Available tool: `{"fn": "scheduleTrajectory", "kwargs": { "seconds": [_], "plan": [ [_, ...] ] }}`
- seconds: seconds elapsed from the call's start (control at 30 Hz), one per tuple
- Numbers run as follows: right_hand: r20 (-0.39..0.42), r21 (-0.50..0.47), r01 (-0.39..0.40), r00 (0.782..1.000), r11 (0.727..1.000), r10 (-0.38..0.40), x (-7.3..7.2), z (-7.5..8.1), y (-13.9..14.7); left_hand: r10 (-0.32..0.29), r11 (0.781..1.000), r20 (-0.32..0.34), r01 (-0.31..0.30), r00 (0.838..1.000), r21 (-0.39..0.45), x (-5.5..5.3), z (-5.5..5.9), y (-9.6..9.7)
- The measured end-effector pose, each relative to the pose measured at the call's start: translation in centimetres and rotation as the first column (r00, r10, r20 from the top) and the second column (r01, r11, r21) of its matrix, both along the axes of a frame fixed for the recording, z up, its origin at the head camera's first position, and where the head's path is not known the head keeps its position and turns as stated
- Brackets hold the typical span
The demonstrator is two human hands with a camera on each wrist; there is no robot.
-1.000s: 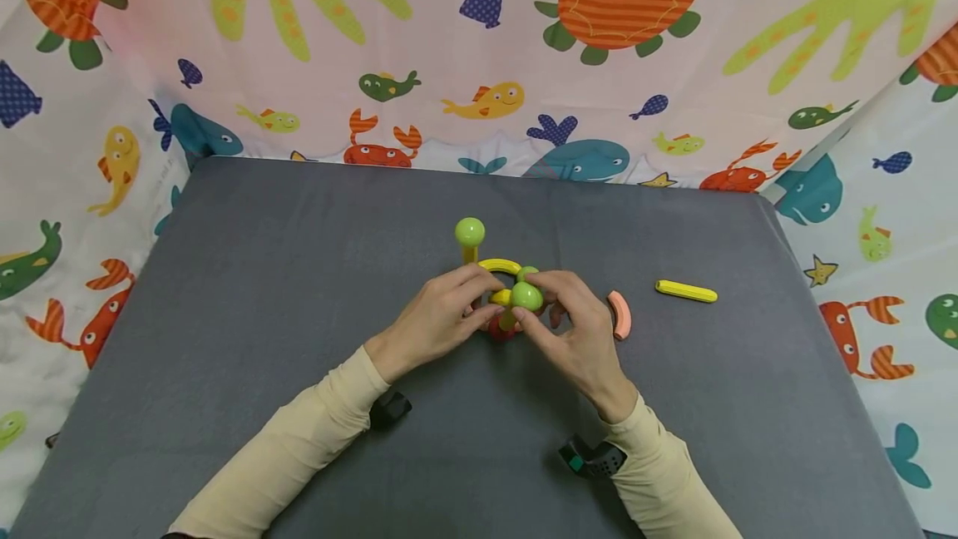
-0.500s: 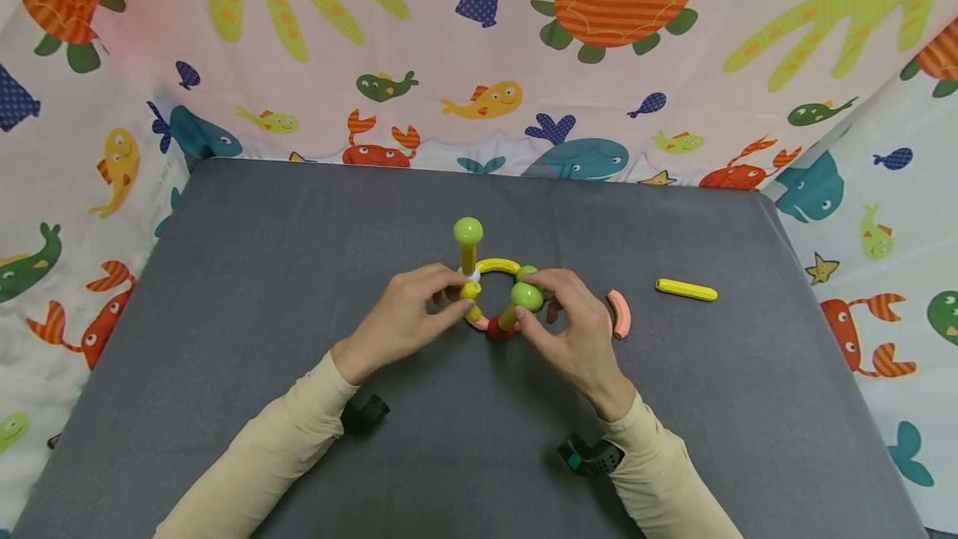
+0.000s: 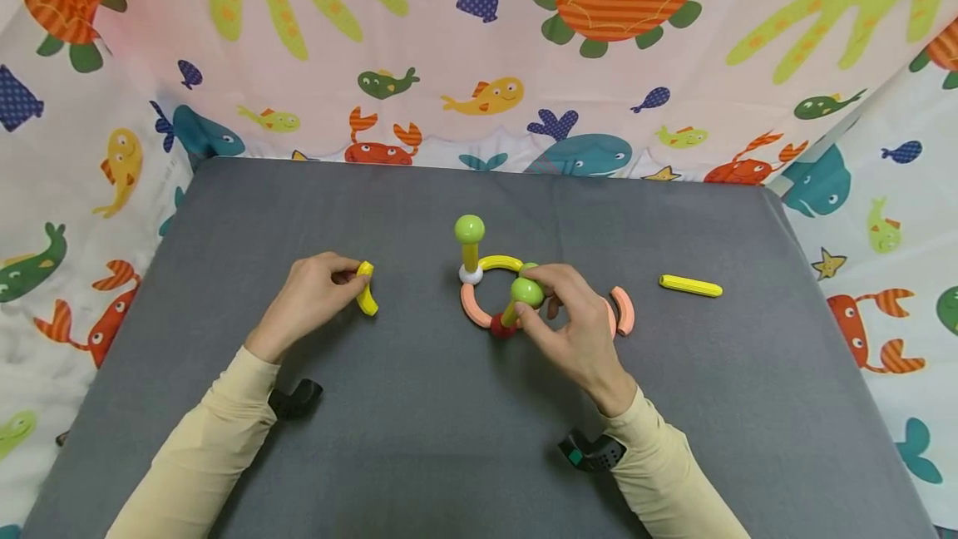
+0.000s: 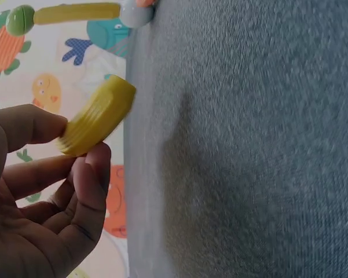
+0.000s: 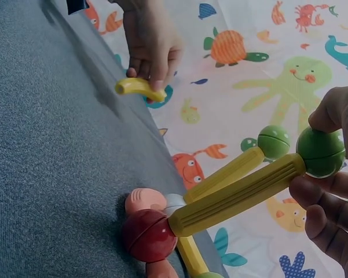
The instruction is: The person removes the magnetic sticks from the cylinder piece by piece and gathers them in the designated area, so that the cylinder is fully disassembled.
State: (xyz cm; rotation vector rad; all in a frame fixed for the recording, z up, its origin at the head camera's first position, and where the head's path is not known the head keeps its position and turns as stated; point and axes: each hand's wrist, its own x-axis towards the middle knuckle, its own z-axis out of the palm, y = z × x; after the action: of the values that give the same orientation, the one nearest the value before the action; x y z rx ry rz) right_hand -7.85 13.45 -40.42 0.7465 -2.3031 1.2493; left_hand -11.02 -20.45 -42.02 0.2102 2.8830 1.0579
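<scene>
My left hand (image 3: 318,298) pinches a yellow curved piece (image 3: 367,289) between thumb and fingertips, above the table left of the ring; the left wrist view shows the same curved piece (image 4: 98,114) close up. My right hand (image 3: 572,327) pinches a green ball (image 5: 320,152) on top of a tilted yellow rod (image 5: 237,196). That rod's lower end sits on a red ball (image 5: 149,235) in the ring. The ring also has a salmon curved piece (image 3: 473,306), a white ball (image 3: 471,274) and a yellow curved piece (image 3: 500,263). My right hand partly hides its right side.
From the white ball rises another rod with a green ball (image 3: 469,229) on top. A loose salmon curved piece (image 3: 624,311) lies right of my right hand, and a straight yellow rod (image 3: 690,285) farther right. A patterned cloth (image 3: 419,48) hangs behind the grey table (image 3: 419,439).
My left hand has moved left, away from the ring, carrying the yellow curved piece with it. The right hand stays at the green ball, nearly still.
</scene>
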Motion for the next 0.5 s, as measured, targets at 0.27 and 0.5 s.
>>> {"fn": "scheduleTrajectory", "kwargs": {
  "seconds": [0.27, 0.5],
  "plan": [
    [0.016, -0.001, -0.004, 1.000, 1.000, 0.004, 0.0, 0.0, 0.2, 0.037, 0.997, 0.056, -0.033, 0.998, -0.067, -0.8, -0.9, -0.5],
    [0.012, -0.002, -0.008, 1.000, 1.000, 0.008, 0.0, 0.0, 0.3, 0.021, 0.991, 0.059, -0.012, 0.998, -0.136, -0.9, -1.9, -0.6]
  ]
}}
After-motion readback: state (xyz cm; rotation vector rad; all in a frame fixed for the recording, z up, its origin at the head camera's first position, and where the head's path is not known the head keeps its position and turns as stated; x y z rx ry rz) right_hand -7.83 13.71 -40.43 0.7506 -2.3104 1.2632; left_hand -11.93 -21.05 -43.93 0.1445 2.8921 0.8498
